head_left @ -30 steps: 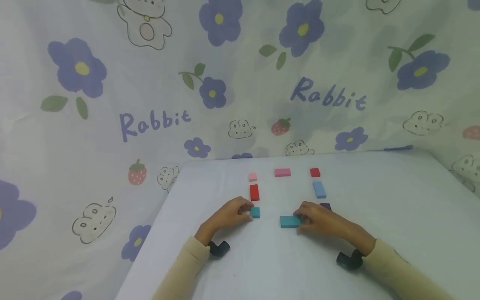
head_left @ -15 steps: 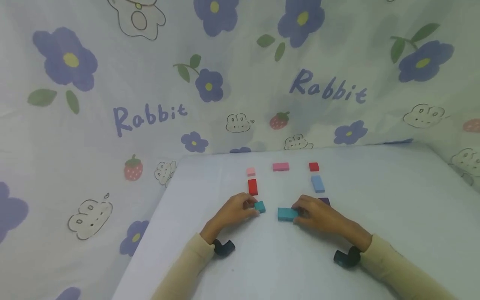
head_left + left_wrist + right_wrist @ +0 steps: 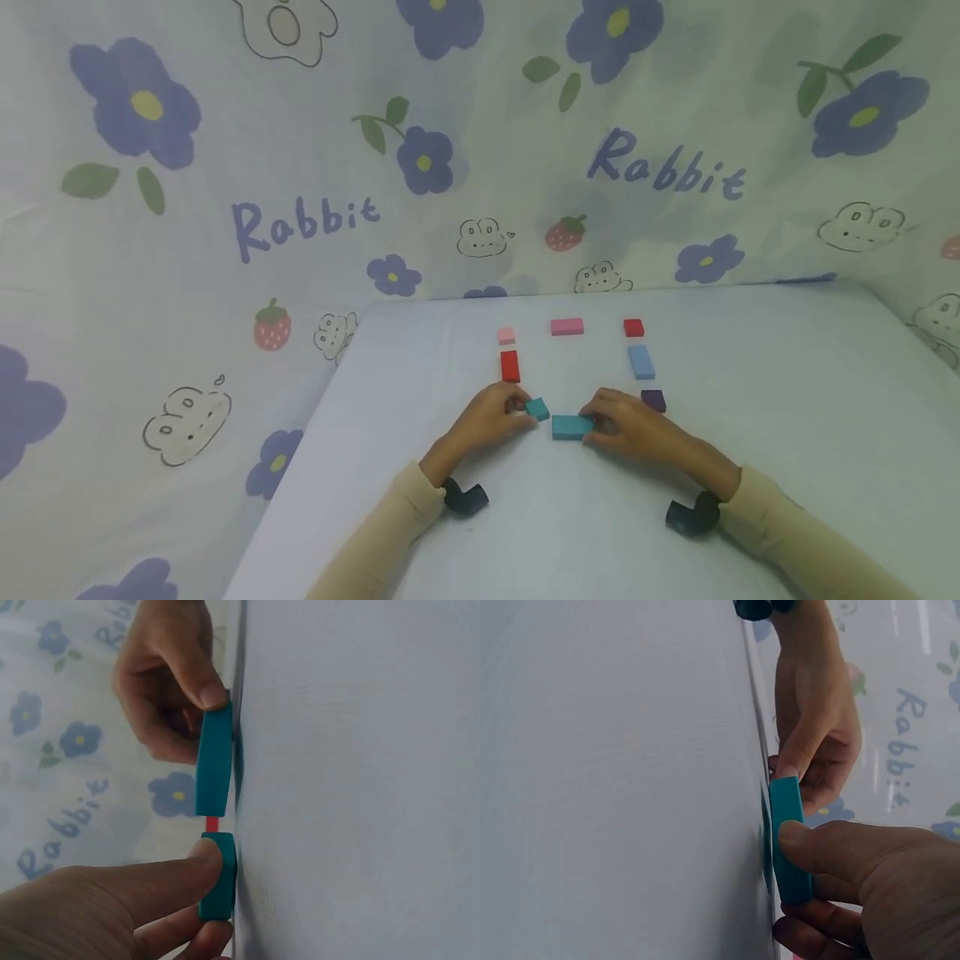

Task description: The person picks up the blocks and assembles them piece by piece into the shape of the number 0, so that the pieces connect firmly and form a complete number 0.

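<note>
Near the middle of the white table, my left hand [image 3: 491, 415] pinches a small teal block [image 3: 537, 408] between thumb and fingers. The block sits turned at an angle to the longer teal block [image 3: 570, 427], which my right hand [image 3: 628, 425] holds by its right end. A narrow gap separates the two teal blocks; in the left wrist view the small block [image 3: 217, 876] and the long block [image 3: 215, 759] line up end to end. From the right wrist, my thumb presses the near face of the long block [image 3: 787, 847], and the small one is hidden.
Beyond the hands lie a red oblong block [image 3: 510, 367], a light pink block [image 3: 506, 335], a pink oblong block [image 3: 567, 327], a small red block [image 3: 633, 327], a light blue block [image 3: 641, 362] and a dark purple block [image 3: 653, 401]. A patterned cloth [image 3: 315, 150] hangs behind the table.
My left hand has moved right with the small teal block, which has turned and come close to the long one. The right hand has shifted slightly left with the long block.
</note>
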Demonstrator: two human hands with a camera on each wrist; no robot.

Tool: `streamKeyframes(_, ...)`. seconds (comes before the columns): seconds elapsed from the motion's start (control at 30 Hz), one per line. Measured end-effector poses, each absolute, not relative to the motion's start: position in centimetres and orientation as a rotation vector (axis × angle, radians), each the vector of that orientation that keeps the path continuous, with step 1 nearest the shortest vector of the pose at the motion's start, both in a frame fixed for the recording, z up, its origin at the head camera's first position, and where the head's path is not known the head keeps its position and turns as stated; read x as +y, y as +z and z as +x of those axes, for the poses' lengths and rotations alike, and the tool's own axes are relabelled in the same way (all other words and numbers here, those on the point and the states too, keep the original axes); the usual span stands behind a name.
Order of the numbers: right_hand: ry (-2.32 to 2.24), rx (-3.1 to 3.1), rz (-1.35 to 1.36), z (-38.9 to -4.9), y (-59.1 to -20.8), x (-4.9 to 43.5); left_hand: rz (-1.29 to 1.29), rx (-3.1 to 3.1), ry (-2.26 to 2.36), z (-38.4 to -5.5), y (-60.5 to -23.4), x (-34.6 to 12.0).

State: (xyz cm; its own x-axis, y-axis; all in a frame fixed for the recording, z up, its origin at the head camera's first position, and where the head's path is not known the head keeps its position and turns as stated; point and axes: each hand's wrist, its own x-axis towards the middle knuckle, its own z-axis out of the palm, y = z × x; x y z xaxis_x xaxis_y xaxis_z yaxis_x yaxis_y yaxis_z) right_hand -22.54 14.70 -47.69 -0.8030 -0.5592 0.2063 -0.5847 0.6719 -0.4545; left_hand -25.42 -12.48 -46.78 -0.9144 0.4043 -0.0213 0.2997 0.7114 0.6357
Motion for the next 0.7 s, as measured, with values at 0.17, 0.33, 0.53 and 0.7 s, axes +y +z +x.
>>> streamKeyframes(0.17, 0.767, -2.817, 0.976, -22.52, -47.86, 14.75, 0.598, 2.761, 1.015, -25.37, -47.11, -12.15)
streamKeyframes(0.33, 0.763, -2.810, 0.992, -22.55, -47.88, 14.81, 0.624, 2.779, 0.980, -25.48, -47.55, -12.04)
streamKeyframes(0.53, 0.742, -2.817, 0.983, -22.40, -47.91, 14.73, 0.612, 2.773, 0.972, -25.15, -47.40, -12.09)
streamKeyframes(0.7, 0.745, -2.807, 0.987, -22.32, -47.92, 14.78, 0.602, 2.768, 0.972, -25.09, -47.22, -12.05)
